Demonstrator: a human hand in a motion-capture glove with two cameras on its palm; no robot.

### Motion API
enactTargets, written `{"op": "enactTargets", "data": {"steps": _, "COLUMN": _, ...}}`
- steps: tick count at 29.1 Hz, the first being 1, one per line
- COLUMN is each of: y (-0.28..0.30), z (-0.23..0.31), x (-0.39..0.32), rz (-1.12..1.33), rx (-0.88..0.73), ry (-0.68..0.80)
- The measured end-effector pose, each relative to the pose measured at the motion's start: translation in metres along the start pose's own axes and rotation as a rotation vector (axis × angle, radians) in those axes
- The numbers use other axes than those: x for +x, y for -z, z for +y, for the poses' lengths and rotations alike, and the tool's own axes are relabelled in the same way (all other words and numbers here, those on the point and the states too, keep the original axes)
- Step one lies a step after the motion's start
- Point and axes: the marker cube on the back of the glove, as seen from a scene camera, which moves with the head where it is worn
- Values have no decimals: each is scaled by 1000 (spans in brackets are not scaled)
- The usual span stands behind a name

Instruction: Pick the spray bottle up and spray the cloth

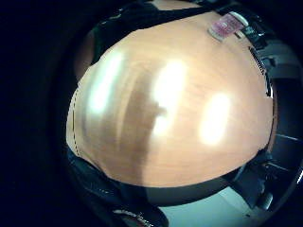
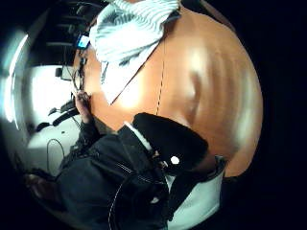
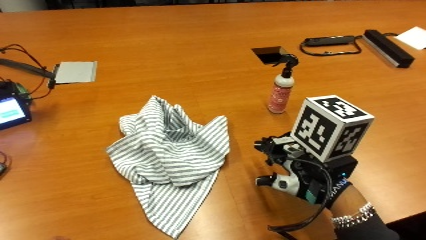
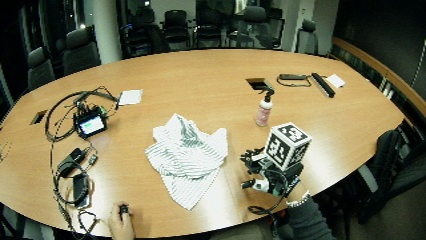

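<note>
You've got one spray bottle (image 3: 281,91), pink body, black trigger head. One striped cloth (image 3: 170,156), just beside it. One gloved right hand (image 3: 297,172) near the cloth, one bare hand (image 4: 121,226) at the table edge. One small screen device (image 3: 12,111) beyond the cloth from the bottle. One grey pad (image 3: 74,72). One black bar (image 3: 388,48). One white paper (image 3: 411,37). One wooden table (image 3: 166,55).

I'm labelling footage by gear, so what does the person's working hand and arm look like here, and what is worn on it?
The right hand wears a black glove fitted with black and white plastic parts. A dark sleeve covers the forearm, and a silvery chain bracelet sits at the wrist. The other hand, at the table's near edge in the wide outside view, is bare and comes out of a dark jacket sleeve.
</note>
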Motion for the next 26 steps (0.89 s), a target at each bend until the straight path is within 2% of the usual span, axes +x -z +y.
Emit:
{"op": "enactTargets", "data": {"steps": 5, "y": 20, "z": -35, "x": 28, "rz": -7, "rx": 72, "ry": -64}}
{"op": "enactTargets", "data": {"steps": 11, "y": 48, "z": -75, "x": 76, "rz": 71, "rx": 186, "ry": -260}}
{"op": "enactTargets", "data": {"steps": 16, "y": 50, "z": -97, "x": 112, "rz": 107, "rx": 213, "ry": -395}}
{"op": "enactTargets", "data": {"steps": 19, "y": 47, "z": -112, "x": 127, "rz": 4, "rx": 247, "ry": -466}}
{"op": "enactTargets", "data": {"steps": 26, "y": 46, "z": -141, "x": 145, "rz": -450, "rx": 432, "ry": -607}}
